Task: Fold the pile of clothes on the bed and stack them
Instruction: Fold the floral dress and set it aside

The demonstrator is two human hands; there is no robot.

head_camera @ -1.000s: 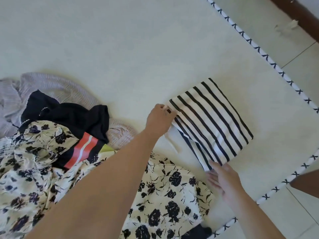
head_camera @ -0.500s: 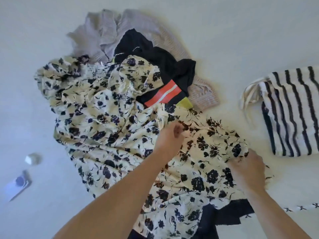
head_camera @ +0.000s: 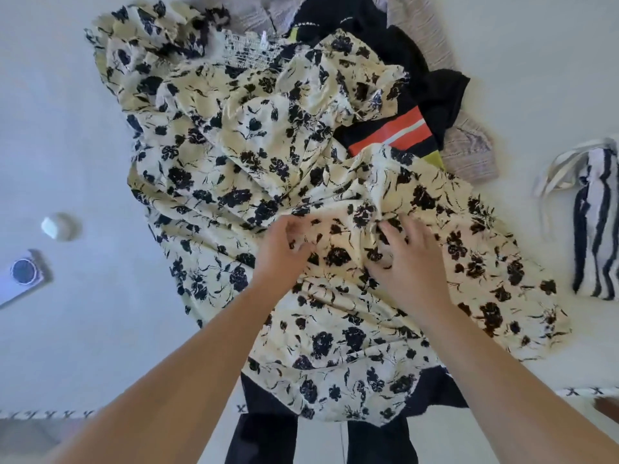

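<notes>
Both hands, left hand (head_camera: 284, 249) and right hand (head_camera: 407, 259), pinch the floral dress (head_camera: 254, 155) mid-skirt; its length runs away toward the smocked top.

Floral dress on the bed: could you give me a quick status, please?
Both hands, left and right, gripping floral dress mid-cloth. Dress crumpled, unfolded. Black top partly beneath it.
</notes>
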